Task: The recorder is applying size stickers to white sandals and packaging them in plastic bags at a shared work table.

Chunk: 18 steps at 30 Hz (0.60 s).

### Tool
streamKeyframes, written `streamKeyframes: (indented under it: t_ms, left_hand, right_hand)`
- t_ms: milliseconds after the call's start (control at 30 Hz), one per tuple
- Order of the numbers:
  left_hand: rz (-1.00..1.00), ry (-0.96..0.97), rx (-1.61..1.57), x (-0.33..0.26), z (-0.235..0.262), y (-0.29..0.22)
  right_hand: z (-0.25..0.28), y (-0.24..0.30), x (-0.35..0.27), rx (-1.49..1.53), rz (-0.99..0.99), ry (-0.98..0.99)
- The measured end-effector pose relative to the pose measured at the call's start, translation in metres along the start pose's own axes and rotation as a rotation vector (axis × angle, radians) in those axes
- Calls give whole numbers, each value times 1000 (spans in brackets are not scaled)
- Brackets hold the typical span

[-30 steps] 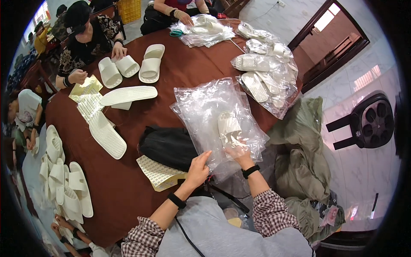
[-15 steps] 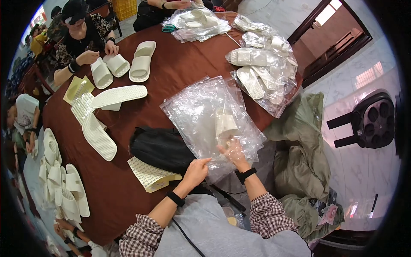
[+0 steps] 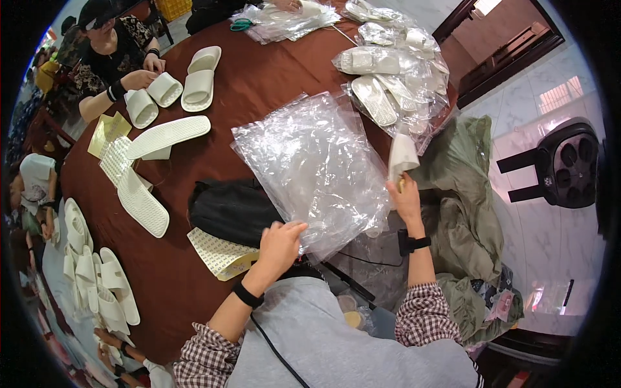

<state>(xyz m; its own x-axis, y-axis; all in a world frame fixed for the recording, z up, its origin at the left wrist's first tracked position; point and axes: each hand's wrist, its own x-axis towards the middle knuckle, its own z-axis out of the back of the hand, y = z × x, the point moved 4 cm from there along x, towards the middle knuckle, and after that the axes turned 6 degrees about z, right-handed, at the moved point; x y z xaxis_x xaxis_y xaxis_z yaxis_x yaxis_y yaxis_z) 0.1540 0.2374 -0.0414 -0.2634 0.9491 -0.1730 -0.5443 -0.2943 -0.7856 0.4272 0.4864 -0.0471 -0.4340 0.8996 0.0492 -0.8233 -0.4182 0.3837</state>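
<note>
Before us spreads a round, red-brown table [image 3: 162, 291]. Nearest, our left hand [image 3: 279, 249] lies half curled on the near edge of the clear plastic bags [image 3: 317, 174]; we cannot tell whether it pinches them or only presses. Should it slacken, the slick sheets could slide apart, or cling and drag one another along. Our right hand [image 3: 406, 199] grips a white slipper [image 3: 403, 152] by its near end, just right of the bags by the table's edge — a weak hold there could drop it toward the crumpled green fabric [image 3: 462, 239]. Left of the bags, a black pouch [image 3: 226, 210] sits close enough that a nudge might shift them. Farther off, wrapped slippers [image 3: 369, 61] crowd the right side; one tug could spill the outermost, since their plastic looks slippery. Across the table, a co-worker's hand [image 3: 139, 79] is near bare slippers [image 3: 166, 90] — well apart from ours.
</note>
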Motion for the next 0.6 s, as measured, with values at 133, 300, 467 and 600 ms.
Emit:
streamKeyframes:
  t_ms: [133,300,467,600]
  left_hand:
    - [-137,-37,207,-4,-9,-27]
    - [-59,85,-120,16,-39,-18]
    - [119,205,-318,31,-70,4]
    - [165,-5,-268,37,-79,13]
  right_hand:
    - [19,-32,-8,255,-150,-144]
    - [46,-30,-24,463,-236,-218]
    - [92,40,-28,356,18,-296]
    - [66,100,-54,110,179,17]
